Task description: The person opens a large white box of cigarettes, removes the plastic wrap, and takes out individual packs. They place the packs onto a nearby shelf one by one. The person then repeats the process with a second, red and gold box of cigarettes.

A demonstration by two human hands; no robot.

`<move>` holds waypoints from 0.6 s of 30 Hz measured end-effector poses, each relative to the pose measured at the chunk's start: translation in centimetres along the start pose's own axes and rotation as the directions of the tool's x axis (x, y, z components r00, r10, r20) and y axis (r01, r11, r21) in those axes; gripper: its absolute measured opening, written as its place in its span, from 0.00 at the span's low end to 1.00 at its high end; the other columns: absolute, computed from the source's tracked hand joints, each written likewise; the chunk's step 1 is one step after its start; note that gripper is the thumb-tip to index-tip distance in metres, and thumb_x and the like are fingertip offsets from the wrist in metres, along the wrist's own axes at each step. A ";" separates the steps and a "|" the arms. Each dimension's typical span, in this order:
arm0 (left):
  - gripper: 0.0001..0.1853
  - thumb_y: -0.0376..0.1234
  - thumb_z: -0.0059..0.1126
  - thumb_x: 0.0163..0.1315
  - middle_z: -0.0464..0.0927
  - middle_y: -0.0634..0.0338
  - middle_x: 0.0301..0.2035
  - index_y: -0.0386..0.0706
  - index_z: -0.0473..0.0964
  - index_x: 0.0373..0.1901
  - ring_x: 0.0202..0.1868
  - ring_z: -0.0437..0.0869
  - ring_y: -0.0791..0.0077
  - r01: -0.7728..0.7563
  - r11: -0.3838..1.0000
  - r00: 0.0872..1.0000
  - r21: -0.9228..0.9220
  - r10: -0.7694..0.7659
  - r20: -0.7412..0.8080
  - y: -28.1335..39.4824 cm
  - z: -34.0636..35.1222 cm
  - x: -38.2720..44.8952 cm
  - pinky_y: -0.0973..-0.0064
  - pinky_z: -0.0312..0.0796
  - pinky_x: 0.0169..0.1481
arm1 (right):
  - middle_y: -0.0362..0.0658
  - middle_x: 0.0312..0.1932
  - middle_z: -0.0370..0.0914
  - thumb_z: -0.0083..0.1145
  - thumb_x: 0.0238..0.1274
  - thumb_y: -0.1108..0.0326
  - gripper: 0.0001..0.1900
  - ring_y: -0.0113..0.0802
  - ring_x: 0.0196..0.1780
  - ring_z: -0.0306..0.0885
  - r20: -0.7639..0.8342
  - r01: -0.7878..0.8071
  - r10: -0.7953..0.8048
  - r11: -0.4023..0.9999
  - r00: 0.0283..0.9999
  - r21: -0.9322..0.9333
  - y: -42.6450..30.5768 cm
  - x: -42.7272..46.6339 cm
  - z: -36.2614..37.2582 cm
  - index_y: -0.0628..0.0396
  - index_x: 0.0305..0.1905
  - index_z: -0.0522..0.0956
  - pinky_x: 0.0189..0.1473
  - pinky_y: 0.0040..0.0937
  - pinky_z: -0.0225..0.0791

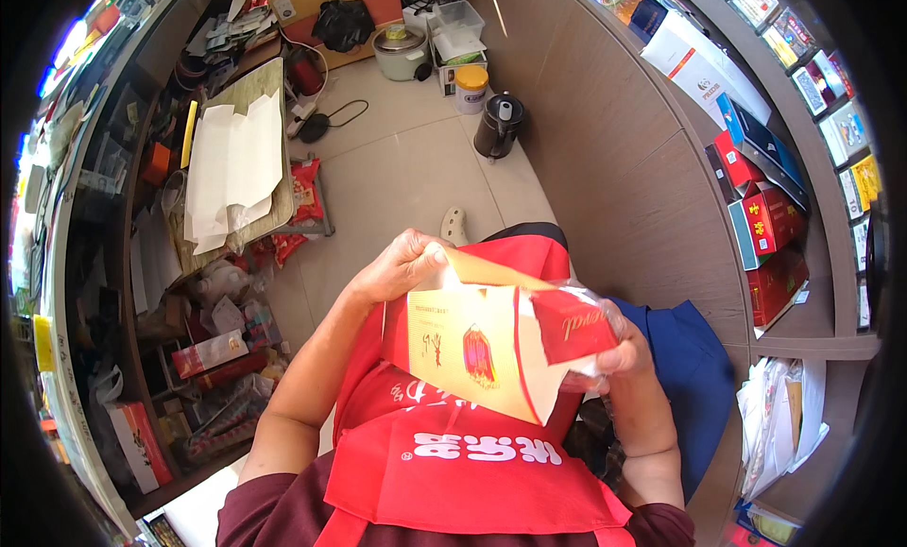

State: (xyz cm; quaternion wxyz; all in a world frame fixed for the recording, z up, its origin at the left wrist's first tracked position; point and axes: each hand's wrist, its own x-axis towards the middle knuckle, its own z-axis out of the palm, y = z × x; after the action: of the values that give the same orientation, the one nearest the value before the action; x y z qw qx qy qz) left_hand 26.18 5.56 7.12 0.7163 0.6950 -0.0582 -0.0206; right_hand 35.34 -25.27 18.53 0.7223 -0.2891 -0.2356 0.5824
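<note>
My left hand [407, 263] grips the upper left edge of an opened-out gold and white cardboard carton [460, 334] with a printed red and pink emblem. At its other end my right hand [623, 352] is closed on a red carton piece [574, 327] with gold lettering and some clear plastic film. The red piece overlaps the gold carton's white inner edge. Both lie above the lap of my red apron [453, 469], which bears white writing. The fingertips of my right hand are partly hidden by the cardboard.
Unfolded white cardboard [234, 164] lies on a small folding table [283, 214] at the left. A dark electric kettle [499, 125], a lidded tub [470, 90] and a rice cooker [401, 51] stand on the floor ahead. Shelves with cartons [772, 221] flank the right, beside a blue cloth [691, 377].
</note>
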 end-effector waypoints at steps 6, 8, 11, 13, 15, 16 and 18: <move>0.24 0.47 0.54 0.79 0.80 0.59 0.51 0.37 0.74 0.63 0.49 0.79 0.79 0.004 0.972 0.947 -0.234 -0.079 -0.310 -5.7 -3.9 -1.1 0.73 0.76 0.51 | 0.34 0.24 0.63 0.43 0.81 0.42 0.24 0.26 0.28 0.62 -0.144 0.404 -0.378 0.875 0.915 0.266 3.1 2.8 -6.1 0.46 0.29 0.66 0.29 0.28 0.56; 0.26 0.46 0.49 0.80 0.76 0.54 0.61 0.41 0.67 0.71 0.58 0.79 0.67 -0.089 0.555 0.949 -0.827 -0.204 -0.240 -6.2 -4.5 -2.7 0.65 0.73 0.64 | 0.31 0.16 0.54 0.39 0.84 0.41 0.31 0.25 0.25 0.54 -0.200 0.474 -0.430 0.769 0.880 0.430 1.8 3.4 -7.1 0.43 0.19 0.63 0.29 0.28 0.53; 0.26 0.44 0.49 0.80 0.76 0.54 0.64 0.43 0.65 0.74 0.62 0.81 0.60 -0.280 0.424 0.906 -0.861 -0.178 -0.383 -6.0 -5.4 -3.5 0.59 0.74 0.69 | 0.34 0.19 0.53 0.44 0.84 0.48 0.30 0.27 0.28 0.56 -0.485 0.583 -0.482 0.809 0.730 0.074 0.6 3.2 -8.5 0.46 0.19 0.61 0.32 0.28 0.57; 0.25 0.42 0.51 0.80 0.78 0.57 0.63 0.44 0.66 0.73 0.61 0.82 0.58 -0.415 0.577 0.839 -0.704 -0.057 -0.542 -5.8 -6.4 -2.2 0.57 0.77 0.67 | 0.39 0.28 0.68 0.50 0.82 0.53 0.29 0.32 0.38 0.67 -0.463 0.547 -0.453 0.833 0.762 0.085 1.2 2.7 -10.8 0.47 0.19 0.62 0.39 0.32 0.64; 0.25 0.47 0.46 0.82 0.79 0.58 0.62 0.45 0.66 0.72 0.61 0.82 0.60 -0.432 0.692 0.539 -0.579 -0.317 -0.780 -7.5 -8.9 -1.5 0.58 0.79 0.65 | 0.39 0.30 0.71 0.52 0.81 0.54 0.28 0.35 0.41 0.71 -0.492 0.491 -0.425 0.871 0.760 0.005 1.7 2.4 -11.2 0.47 0.18 0.63 0.42 0.34 0.66; 0.26 0.49 0.45 0.81 0.78 0.58 0.62 0.45 0.65 0.72 0.62 0.82 0.60 -0.523 0.639 0.415 -0.565 -0.388 -0.823 -6.8 -9.4 -1.3 0.58 0.79 0.65 | 0.39 0.26 0.70 0.54 0.79 0.56 0.27 0.35 0.42 0.71 -0.524 0.478 -0.406 0.878 0.749 0.002 1.5 1.9 -11.3 0.47 0.19 0.64 0.44 0.35 0.66; 0.30 0.55 0.44 0.80 0.78 0.59 0.62 0.45 0.64 0.72 0.62 0.82 0.60 -0.585 0.608 0.187 -0.537 -0.543 -0.818 -5.5 -10.8 -1.8 0.56 0.81 0.64 | 0.37 0.23 0.69 0.57 0.77 0.58 0.24 0.31 0.41 0.72 -0.586 0.397 -0.433 0.896 0.684 -0.198 1.4 -0.1 -13.4 0.48 0.20 0.68 0.44 0.35 0.66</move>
State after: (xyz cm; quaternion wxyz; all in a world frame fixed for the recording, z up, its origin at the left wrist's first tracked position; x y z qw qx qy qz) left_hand 25.86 16.26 1.22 0.7966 0.1336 0.4177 0.4160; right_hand 43.46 -27.08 7.88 0.8633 -0.4219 -0.0617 0.2700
